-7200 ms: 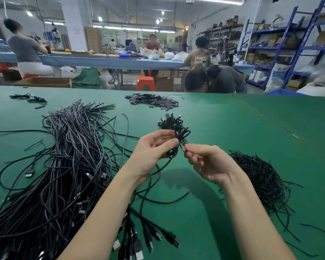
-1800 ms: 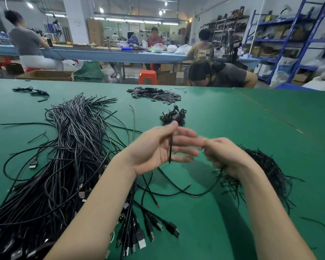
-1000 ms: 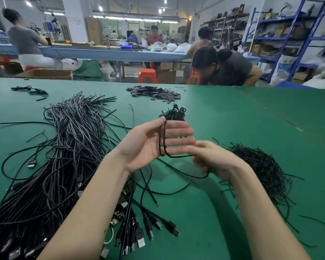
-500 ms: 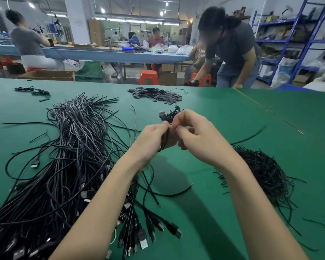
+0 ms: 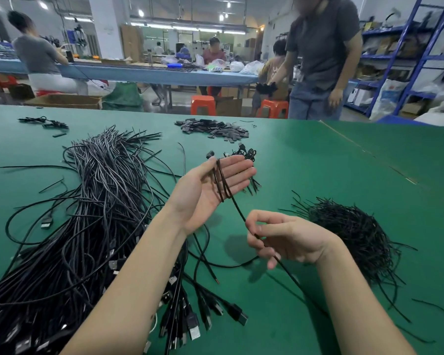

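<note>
My left hand [image 5: 205, 193] is held palm up above the green table [image 5: 318, 170], fingers straight. A thin black cable [image 5: 237, 210] is looped a few turns around its palm. From there the cable runs down to my right hand [image 5: 287, 239], which pinches it between thumb and fingers. The cable's tail trails from that hand toward the near table edge.
A large heap of black USB cables [image 5: 92, 201] lies on the left, plugs [image 5: 190, 321] fanned near me. A pile of black ties [image 5: 351, 231] sits on the right. Finished coils [image 5: 246, 153] and small black pieces [image 5: 213, 128] lie farther back. A person [image 5: 321, 55] stands beyond the table.
My hands, close together half a second ago, have separated. The left hand has opened flat with the loops on it; the right has dropped lower right along the cable. The person behind stood up.
</note>
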`<state>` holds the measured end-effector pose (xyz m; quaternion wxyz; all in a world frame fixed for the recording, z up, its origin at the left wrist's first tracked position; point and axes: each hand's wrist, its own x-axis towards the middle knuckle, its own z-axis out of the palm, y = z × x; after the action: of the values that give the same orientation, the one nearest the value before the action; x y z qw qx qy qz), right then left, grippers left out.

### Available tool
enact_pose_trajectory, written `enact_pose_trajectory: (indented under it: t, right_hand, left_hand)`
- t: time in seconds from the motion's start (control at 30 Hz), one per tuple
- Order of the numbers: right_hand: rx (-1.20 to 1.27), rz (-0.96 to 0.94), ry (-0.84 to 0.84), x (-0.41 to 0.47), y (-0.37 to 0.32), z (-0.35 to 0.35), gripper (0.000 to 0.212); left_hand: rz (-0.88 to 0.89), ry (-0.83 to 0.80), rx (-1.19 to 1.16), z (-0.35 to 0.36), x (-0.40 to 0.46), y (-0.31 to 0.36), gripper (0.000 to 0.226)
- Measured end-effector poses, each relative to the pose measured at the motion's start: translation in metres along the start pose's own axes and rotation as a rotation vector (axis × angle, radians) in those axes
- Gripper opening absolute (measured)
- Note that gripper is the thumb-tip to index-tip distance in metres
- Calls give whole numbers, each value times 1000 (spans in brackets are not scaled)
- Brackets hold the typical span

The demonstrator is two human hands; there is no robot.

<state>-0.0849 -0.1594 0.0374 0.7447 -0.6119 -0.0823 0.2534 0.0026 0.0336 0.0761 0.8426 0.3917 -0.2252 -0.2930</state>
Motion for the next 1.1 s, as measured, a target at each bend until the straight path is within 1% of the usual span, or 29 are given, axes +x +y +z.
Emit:
enact_pose_trajectory:
  t: [0.07, 0.13, 0.23, 0.3, 0.33, 0.43, 0.5, 0.57, 0.63, 0.73, 0.8, 0.87, 0.97, 1.03, 1.1]
  right_hand:
    - [125, -89, -20, -5, 2, -7, 10]
    - [184, -119, -28, -8, -1, -11, 14]
    - [88, -44, 28, -8, 0, -9, 13]
    - [27, 30, 79, -4, 2, -4, 8]
    - [-43, 88, 113, -2, 4, -2, 8]
    - [-314, 303, 195, 4, 4, 1, 27]
    - [-371, 333, 281, 8, 1, 1, 30]
    - [-289, 247, 435, 13, 0, -1, 25]
    - [-44, 109, 593, 20, -3, -3, 18]
    - [272, -92, 696, 28, -14, -1, 18]
    - [355, -204, 739, 28, -26, 4, 19]
    - [249, -274, 786, 26, -38, 12, 20]
    - [-77, -334, 840, 22, -51, 25, 21]
    - [-251, -386, 820, 19, -56, 34, 22]
    - [-383, -407, 746, 16, -59, 41, 24]
  left_hand:
    - [10, 35, 19, 0, 0, 2, 50]
    - [30, 86, 30, -1, 0, 3, 51]
    - [40, 124, 15, -1, 0, 4, 50]
    - [29, 103, -18, 1, -1, 4, 49]
    - [23, 83, -43, 3, -1, 5, 48]
    - [15, 2, -49, 3, -4, 9, 48]
    - [-1, -45, -5, 3, -6, 11, 48]
    - [-40, -82, 40, 3, -7, 10, 48]
    - [-96, -107, 99, 4, -7, 8, 49]
    - [-198, -140, 217, 6, -7, 1, 50]
    - [-257, -170, 331, 7, -7, -4, 50]
    - [-281, -150, 406, 8, -6, -9, 48]
    - [-265, -59, 437, 7, -4, -12, 46]
    - [-223, -9, 430, 7, -2, -14, 46]
    - [-152, 62, 349, 8, 1, -15, 46]
